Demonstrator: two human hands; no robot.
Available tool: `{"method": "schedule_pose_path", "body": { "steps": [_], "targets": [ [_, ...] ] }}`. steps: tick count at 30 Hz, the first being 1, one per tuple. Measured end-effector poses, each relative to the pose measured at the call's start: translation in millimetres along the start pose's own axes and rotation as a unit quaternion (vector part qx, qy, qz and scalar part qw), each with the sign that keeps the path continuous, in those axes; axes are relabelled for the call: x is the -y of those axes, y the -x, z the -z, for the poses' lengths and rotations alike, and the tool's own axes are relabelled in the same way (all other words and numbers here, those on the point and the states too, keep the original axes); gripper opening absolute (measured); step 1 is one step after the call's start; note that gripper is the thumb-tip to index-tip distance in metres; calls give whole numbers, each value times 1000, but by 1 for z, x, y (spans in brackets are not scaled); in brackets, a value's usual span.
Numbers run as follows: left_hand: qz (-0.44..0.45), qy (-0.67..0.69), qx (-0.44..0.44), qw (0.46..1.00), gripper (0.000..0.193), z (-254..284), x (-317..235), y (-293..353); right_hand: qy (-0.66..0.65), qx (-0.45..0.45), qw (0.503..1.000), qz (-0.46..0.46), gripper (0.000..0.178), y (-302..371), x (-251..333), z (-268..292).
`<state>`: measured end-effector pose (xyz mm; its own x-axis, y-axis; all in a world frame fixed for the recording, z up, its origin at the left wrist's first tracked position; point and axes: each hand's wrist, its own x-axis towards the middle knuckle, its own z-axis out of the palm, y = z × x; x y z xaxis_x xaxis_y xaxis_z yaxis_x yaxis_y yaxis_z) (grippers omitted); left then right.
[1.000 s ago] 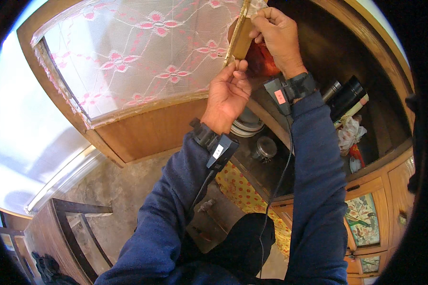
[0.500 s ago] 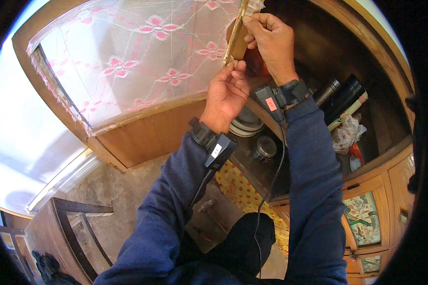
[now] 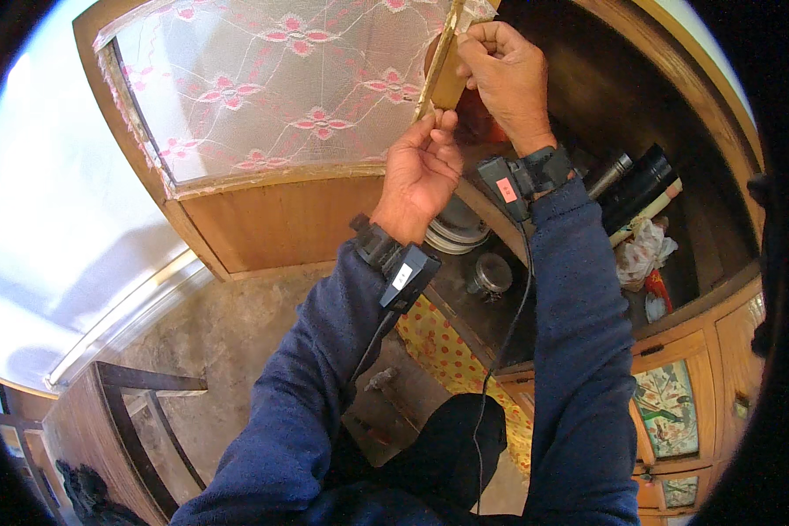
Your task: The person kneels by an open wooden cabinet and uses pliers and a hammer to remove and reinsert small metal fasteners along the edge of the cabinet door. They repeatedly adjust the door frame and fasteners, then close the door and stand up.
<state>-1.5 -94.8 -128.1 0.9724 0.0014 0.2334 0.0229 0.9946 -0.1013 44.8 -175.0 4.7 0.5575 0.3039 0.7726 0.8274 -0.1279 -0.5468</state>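
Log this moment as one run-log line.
left hand: at edge of lace-panelled cabinet door | right hand: at same edge, higher in view | door: open | inside: stacked plates, lidded jar

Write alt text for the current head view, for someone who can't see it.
A person's left hand and, higher up, right hand work at the edge of a wooden door covered in pink-flowered lace. Beside it, an open cabinet holds stacked dishes.

white label (image 3: 401, 277), pink label (image 3: 506, 189), on wrist units (image 3: 423, 265), illegible
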Motion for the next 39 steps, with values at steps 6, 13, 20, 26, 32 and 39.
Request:
{"method": "schedule_pose_path", "body": {
  "steps": [6,13,20,26,32,39],
  "targets": [
    [10,-8,4,1000,13,1,-2,-5,11,5,999,35,12,-4,-4,3],
    [29,-49,-19,998,13,-10,-2,-7,-96,20,995,-1,11,-10,-12,8],
    [-154,-481,49,862,25,-69,-25,8,-97,38,994,-28,13,-23,-23,5],
    [-248,-656,36,712,44,-97,-36,-7,-99,33,994,-38,12,-29,-30,5],
    [-274,-730,44,625,49,-93,-39,-24,-118,41,992,-36,11,-33,-36,4],
    [-402,-812,47,420,33,-92,-40,-44,-113,74,990,-29,14,-44,-46,5]
  ]
}}
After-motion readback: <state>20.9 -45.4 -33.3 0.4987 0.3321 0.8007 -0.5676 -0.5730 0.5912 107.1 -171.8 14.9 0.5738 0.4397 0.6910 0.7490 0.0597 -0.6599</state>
